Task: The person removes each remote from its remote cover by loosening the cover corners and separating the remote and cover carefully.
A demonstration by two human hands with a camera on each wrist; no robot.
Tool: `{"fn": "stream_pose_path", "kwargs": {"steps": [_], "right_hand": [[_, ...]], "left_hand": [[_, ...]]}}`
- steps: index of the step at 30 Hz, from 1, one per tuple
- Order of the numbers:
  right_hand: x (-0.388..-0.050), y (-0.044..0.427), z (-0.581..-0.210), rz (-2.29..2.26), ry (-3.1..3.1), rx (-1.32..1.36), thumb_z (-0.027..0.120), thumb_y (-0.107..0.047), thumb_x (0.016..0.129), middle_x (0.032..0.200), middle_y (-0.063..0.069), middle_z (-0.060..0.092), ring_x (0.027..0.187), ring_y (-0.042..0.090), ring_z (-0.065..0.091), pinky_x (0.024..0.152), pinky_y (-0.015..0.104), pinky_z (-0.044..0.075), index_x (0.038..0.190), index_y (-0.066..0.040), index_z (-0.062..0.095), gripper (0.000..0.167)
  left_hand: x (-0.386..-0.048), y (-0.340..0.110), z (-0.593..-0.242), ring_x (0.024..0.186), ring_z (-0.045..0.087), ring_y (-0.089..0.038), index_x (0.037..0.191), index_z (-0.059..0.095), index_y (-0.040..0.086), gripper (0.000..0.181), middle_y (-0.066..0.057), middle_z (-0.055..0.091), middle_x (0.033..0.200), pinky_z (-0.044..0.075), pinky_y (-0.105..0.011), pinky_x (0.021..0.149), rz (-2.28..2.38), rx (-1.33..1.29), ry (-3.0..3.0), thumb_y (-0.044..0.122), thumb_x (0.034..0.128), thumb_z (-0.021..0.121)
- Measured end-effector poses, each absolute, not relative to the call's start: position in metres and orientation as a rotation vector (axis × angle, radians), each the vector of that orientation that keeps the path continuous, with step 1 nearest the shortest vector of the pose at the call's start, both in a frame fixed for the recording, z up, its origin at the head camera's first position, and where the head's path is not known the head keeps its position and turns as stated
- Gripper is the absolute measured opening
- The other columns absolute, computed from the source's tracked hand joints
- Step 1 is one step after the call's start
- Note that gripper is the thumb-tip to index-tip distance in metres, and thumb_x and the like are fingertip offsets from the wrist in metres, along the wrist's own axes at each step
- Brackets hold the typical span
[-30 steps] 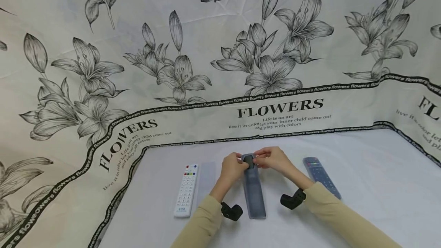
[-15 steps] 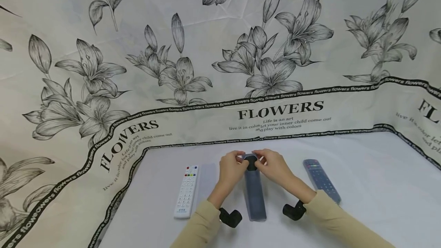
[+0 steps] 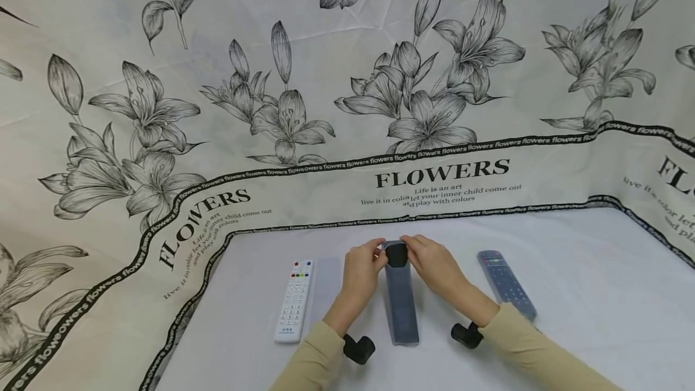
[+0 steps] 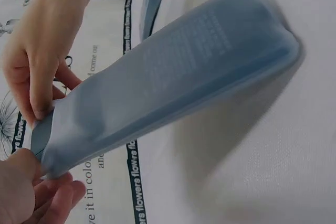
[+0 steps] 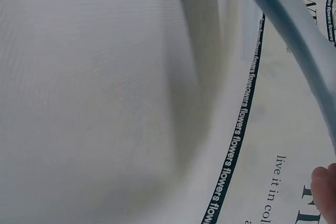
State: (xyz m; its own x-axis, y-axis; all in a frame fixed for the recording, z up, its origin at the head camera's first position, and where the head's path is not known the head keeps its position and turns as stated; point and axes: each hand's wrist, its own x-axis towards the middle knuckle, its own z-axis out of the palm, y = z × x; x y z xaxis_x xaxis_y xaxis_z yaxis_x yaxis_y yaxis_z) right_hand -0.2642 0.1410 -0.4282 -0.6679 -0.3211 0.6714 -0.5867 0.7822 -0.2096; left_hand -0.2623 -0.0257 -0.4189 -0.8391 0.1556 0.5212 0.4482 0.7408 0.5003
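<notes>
The left sleeve (image 3: pixel 311 359) and right sleeve (image 3: pixel 534 347) were the same plain beige, long and full, with a smooth, matte look and soft creases towards the wrists. The left cuff (image 3: pixel 333 333) and right cuff (image 3: pixel 493 320) both matched their sleeves in colour. By the left cuff sat a black camera (image 3: pixel 361 350), chunky and bent like an elbow, its corners rounded. A second black camera (image 3: pixel 466 336), stubby and blunt-ended, showed beside the right cuff, partly hidden.

Blue-grey cover (image 3: pixel 403 306), white remote (image 3: pixel 294 300), black-flowered off-white backdrop (image 3: pixel 320 47).
</notes>
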Motion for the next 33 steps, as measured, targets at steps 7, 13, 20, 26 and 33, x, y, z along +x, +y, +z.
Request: {"fn": "stream_pose_path", "kwargs": {"steps": [7,13,20,26,33], "right_hand": [[-0.266,0.136,-0.427,0.555,-2.21,0.676,0.063,0.001,0.086,0.083,0.009,0.068,0.069,0.018,0.066,0.058,0.029,0.054,0.1,0.001,0.068,0.015],[-0.264,0.131,-0.42,0.623,-2.244,0.612,0.06,0.001,0.088,0.082,0.01,0.068,0.062,0.015,0.062,0.054,0.027,0.051,0.097,0.0,0.068,0.013],[-0.257,0.13,-0.405,0.823,-2.348,0.545,0.056,-0.002,0.091,0.079,0.007,0.066,0.06,0.01,0.052,0.053,0.023,0.044,0.097,-0.001,0.069,0.015],[-0.254,0.133,-0.393,1.012,-2.455,0.516,0.052,-0.005,0.092,0.072,0.001,0.063,0.059,0.007,0.054,0.054,0.02,0.043,0.099,-0.002,0.071,0.02],[-0.253,0.136,-0.386,1.29,-2.507,0.525,0.046,-0.007,0.095,0.078,0.006,0.07,0.065,0.011,0.066,0.06,0.021,0.054,0.1,0.0,0.069,0.024]], "left_hand": [[-0.264,-0.028,-0.417,0.069,0.07,-0.013,0.095,0.076,0.003,0.025,-0.006,0.073,0.078,0.053,-0.018,0.059,-0.897,-0.443,-2.291,0.0,0.0728,0.065],[-0.263,-0.03,-0.413,0.067,0.07,-0.013,0.09,0.077,0.005,0.022,-0.005,0.073,0.076,0.053,-0.02,0.059,-0.897,-0.461,-2.24,0.0,0.072,0.065],[-0.264,-0.034,-0.406,0.068,0.07,-0.014,0.084,0.077,0.007,0.021,-0.005,0.073,0.076,0.053,-0.018,0.06,-0.975,-0.52,-2.214,-0.001,0.0727,0.061],[-0.262,-0.035,-0.4,0.073,0.07,-0.015,0.087,0.077,0.005,0.022,-0.006,0.074,0.08,0.054,-0.015,0.061,-1.071,-0.506,-2.275,0.001,0.0759,0.058],[-0.258,-0.035,-0.393,0.067,0.068,-0.014,0.091,0.075,0.001,0.023,-0.008,0.073,0.075,0.048,-0.015,0.056,-1.226,-0.457,-2.315,0.001,0.0776,0.056]]}}
